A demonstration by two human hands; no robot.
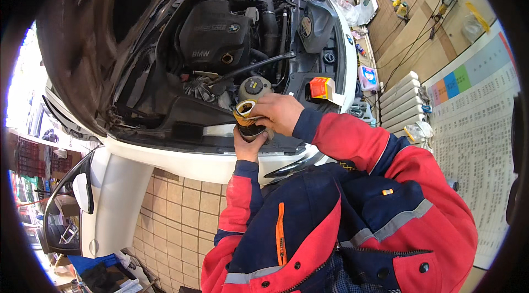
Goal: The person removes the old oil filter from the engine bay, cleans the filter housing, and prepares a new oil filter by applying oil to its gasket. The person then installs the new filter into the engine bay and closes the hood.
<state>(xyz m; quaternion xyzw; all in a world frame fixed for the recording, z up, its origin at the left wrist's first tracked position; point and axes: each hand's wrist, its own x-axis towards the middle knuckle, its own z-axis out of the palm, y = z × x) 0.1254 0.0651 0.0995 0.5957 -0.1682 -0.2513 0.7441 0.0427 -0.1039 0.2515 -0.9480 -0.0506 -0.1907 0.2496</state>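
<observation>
A yellow, ring-topped oil filter (242, 119) stands in a black filter cap (250, 129) over the car's front edge. My left hand (247, 147) is wrapped round the cap from below. From the right, my right hand (280, 114) has its fingers bent against the side of the filter and cap; its fingertips are partly hidden. Just beyond sits a round grey reservoir (264, 92) with a black lid (254, 84). To the right, an orange and yellow carton (319, 89) lies with a flap open on the engine bay's edge.
The raised hood (82, 34) hangs at the left of the engine bay. A black engine cover (209, 31) has an uncovered round filler opening (227, 58). A door (113, 199) stands open at lower left. A radiator (398, 100) and wall chart (474, 127) are at right.
</observation>
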